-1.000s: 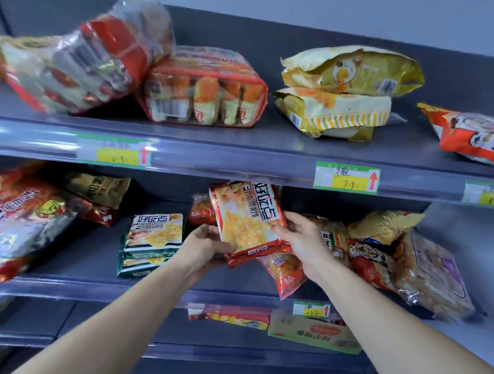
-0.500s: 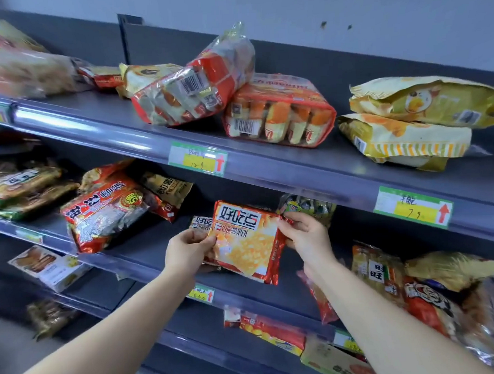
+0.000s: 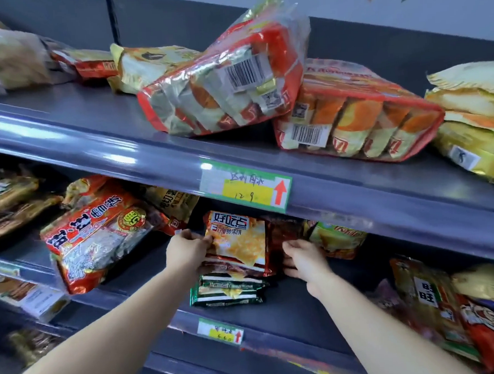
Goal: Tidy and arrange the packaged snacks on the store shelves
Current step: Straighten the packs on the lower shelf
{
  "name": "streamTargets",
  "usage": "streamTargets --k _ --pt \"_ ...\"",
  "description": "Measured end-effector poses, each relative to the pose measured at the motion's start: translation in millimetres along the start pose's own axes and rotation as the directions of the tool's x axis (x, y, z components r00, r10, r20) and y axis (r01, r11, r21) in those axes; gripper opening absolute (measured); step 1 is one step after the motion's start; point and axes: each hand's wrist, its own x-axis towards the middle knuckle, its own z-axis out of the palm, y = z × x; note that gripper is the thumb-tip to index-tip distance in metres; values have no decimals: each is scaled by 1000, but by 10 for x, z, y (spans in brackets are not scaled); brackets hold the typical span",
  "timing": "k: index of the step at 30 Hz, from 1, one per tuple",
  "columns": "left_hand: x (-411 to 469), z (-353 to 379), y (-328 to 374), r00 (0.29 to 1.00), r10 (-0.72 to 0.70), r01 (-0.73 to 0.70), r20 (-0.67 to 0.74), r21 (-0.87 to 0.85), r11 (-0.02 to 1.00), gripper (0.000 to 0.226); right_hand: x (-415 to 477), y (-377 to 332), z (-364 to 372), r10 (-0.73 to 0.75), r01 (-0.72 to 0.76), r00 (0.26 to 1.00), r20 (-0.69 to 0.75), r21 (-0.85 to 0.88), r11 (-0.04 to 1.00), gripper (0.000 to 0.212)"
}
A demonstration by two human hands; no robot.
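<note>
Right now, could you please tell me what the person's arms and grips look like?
Both forearms are bare, no sleeves in view. The left grip and right grip wear no gloves; no ring, watch or bracelet shows.

Glossy plastic snack packet, smooth shiny shelf edge, paper price label
</note>
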Motion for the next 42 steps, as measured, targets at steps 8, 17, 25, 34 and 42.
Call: streamTargets --k 8,17,25,34,42 --pt "499 62 64 997 -69 70 29 -6 998 13 497 177 46 -28 -46 956 -292 -244 969 31" --pt "916 212 107 992 -81 82 96 -7 997 15 813 252 137 148 -191 939 -311 -112 975 16" --pt "895 256 104 988 -54 44 142 78 996 6 754 266 123 -69 -113 911 -407 -407 906 28" --pt "860 324 -5 999 34 -36 14 561 827 68 230 175 -268 -377 120 830 -412 -527 841 11" --pt "17 694 -5 982 191 -148 11 680 718 53 -181 164 -906 -460 209 760 -460 -497 842 12"
